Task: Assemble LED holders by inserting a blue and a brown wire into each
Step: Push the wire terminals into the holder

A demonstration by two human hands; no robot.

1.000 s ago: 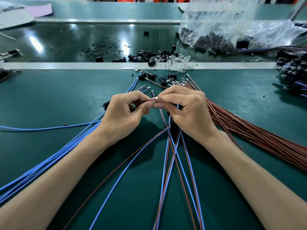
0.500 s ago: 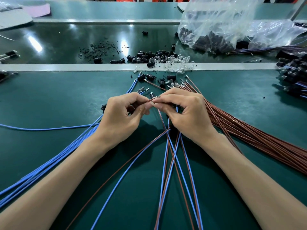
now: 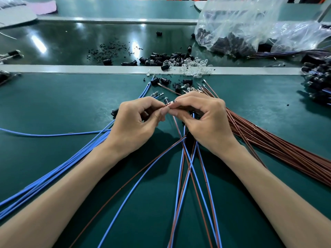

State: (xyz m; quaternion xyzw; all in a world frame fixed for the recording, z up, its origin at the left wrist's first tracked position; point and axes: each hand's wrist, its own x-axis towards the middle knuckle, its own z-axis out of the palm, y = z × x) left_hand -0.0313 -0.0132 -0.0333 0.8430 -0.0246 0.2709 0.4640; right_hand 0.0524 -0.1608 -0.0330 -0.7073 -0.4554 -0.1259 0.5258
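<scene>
Both grips unmoved since earlier frame, left grip (image 3: 136, 120) and right grip (image 3: 202, 119) fingertips meeting, pinching brown wire (image 3: 177, 129) tip, blue bundle (image 3: 71, 163) left, brown bundle (image 3: 268, 140) right, green bench (image 3: 53, 104).

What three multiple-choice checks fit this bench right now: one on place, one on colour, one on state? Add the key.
1. Where does the brown wire bundle lie? A. on the person's right B. on the person's left C. straight ahead
2. What colour is the left-side wire bundle? A. red B. yellow C. blue
3. What are the left hand and right hand doing? A. lying flat B. pinching a small shiny part between them C. hanging idle
Key: 1 A, it fans out past the right hand; 2 C, its strands are blue; 3 B, curled fingertips of both meet on it.
</scene>
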